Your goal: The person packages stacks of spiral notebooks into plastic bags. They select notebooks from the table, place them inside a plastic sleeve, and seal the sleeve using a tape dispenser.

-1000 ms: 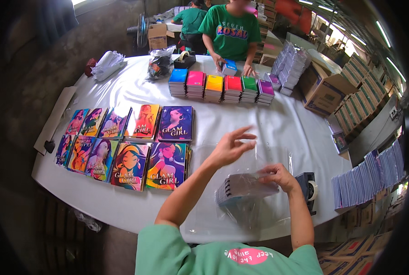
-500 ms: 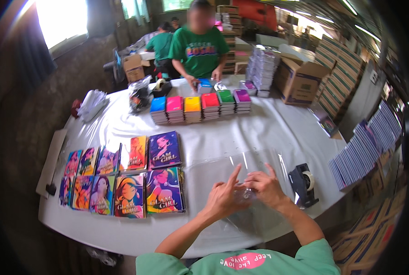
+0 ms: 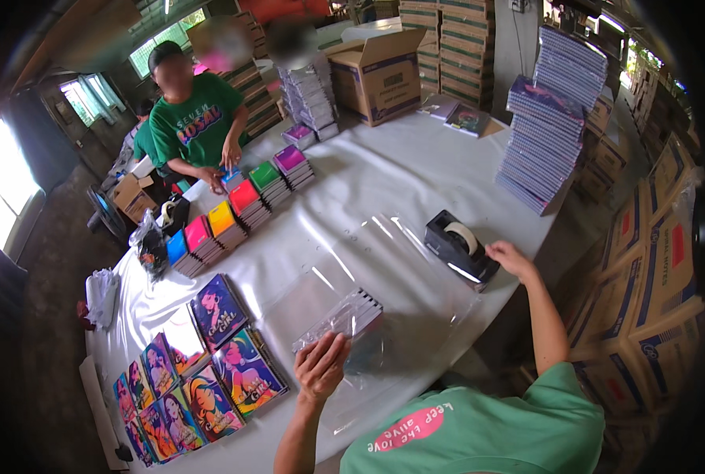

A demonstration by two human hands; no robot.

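My left hand (image 3: 322,367) presses with bent fingers on the near end of a wrapped notebook stack (image 3: 359,306), which shows pale page edges and dark spiral binding. Clear plastic film (image 3: 309,286) lies under and around this stack on the table. At the right, my right hand (image 3: 512,259) is closed in a pinch beside the cutting end of a black tape dispenser (image 3: 457,249). Any tape between those fingers is too fine to make out. The dispenser carries a pale tape roll (image 3: 461,237).
Colourful illustrated notebooks (image 3: 246,371) lie in two rows at left. Small stacks with plain bright covers (image 3: 228,225) line the far side, where a person in green (image 3: 198,118) handles a blue one. A tall spiral-notebook pile (image 3: 542,134), an open carton (image 3: 376,75) and stacked boxes (image 3: 637,300) stand at right.
My hands have parted: the right has moved to the tape dispenser, the left is on the wrapped stack. The view has swung to the right.
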